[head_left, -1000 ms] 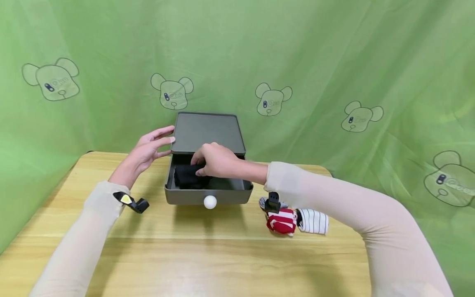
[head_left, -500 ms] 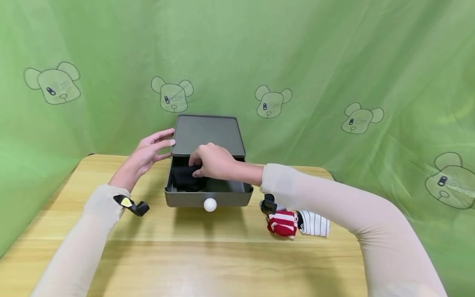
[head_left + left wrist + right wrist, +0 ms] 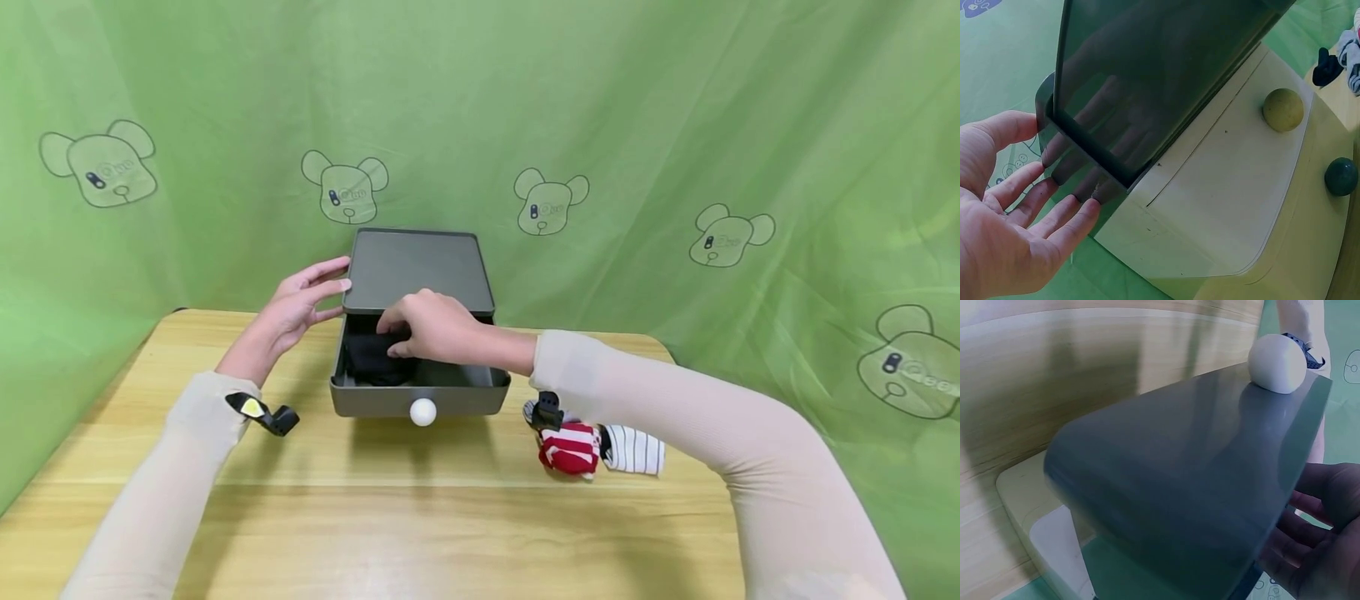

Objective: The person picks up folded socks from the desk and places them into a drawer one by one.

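My right hand (image 3: 438,327) reaches into the pulled-out grey drawer (image 3: 465,402) and pinches a rolled black sock (image 3: 369,362) at the drawer's left side. The sock's far end lies hidden under the fingers. In the right wrist view the drawer front blocks the sock, and only part of the right hand (image 3: 1329,534) shows beyond the rim. On the left, my left hand (image 3: 294,307) touches the side of the grey cabinet top (image 3: 420,271) with its fingers extended. The left wrist view has those fingertips (image 3: 1088,209) against the cabinet's edge. A white knob (image 3: 423,412) sits on the drawer front.
A red-and-white striped sock bundle (image 3: 570,450) and a white striped one (image 3: 633,447) lie right of the cabinet on the wooden table (image 3: 420,533). Lower pale drawers (image 3: 1222,169) carry a yellow knob (image 3: 1283,110) and a dark green knob (image 3: 1341,177). Green curtain (image 3: 637,100) hangs behind.
My right hand has shifted slightly left inside the drawer, and the black sock sits nearer the drawer's left wall. The left hand keeps its place on the cabinet.
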Tool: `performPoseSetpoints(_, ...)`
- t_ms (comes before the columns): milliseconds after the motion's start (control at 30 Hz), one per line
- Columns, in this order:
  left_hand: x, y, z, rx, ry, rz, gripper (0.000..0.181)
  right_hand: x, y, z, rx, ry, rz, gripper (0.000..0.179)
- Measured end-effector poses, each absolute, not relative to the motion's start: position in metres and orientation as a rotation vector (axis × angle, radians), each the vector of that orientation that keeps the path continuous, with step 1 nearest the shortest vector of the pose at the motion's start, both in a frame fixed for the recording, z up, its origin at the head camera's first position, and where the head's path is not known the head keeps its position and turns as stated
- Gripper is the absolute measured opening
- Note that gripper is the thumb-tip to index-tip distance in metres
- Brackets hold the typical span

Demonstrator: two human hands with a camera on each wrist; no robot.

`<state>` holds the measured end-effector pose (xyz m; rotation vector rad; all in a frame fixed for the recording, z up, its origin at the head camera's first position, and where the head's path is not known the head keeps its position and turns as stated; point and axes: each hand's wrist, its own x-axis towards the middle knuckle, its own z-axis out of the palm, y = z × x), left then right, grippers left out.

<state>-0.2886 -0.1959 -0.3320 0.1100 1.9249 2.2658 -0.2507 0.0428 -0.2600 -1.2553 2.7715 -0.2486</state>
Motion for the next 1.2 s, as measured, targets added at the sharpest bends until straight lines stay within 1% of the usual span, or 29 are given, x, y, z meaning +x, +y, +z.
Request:
performPoseSetpoints(600,-0.289,-0.197,-0.333,0.112,1.911,2.274,0.063,-0.251,0.049,-0.258,-1.272,2.738,-0.38,0.028)
performPoseSetpoints(767,-0.288,-0.197,-0.333,0.113,1.904,2.277,0.064,-0.252,0.056,-0.248,-1.306,2.724,-0.462,0.026)
performPoseSetpoints(967,-0.286,-0.201,-0.332,0.112,1.938,2.249,0.065,-0.263,0.079,-0.219,-1.31,2.712,-0.643,0.025)
performPoseSetpoints(1100,-0.284,-0.204,-0.331,0.107,1.929,2.262,0.066,-0.28,0.106,-0.205,-1.234,2.758,-0.703,0.025)
performPoseSetpoints(1200,-0.283,-0.205,-0.329,0.104,1.922,2.279,0.066,-0.294,0.134,-0.203,-1.144,2.802,-0.719,0.025)
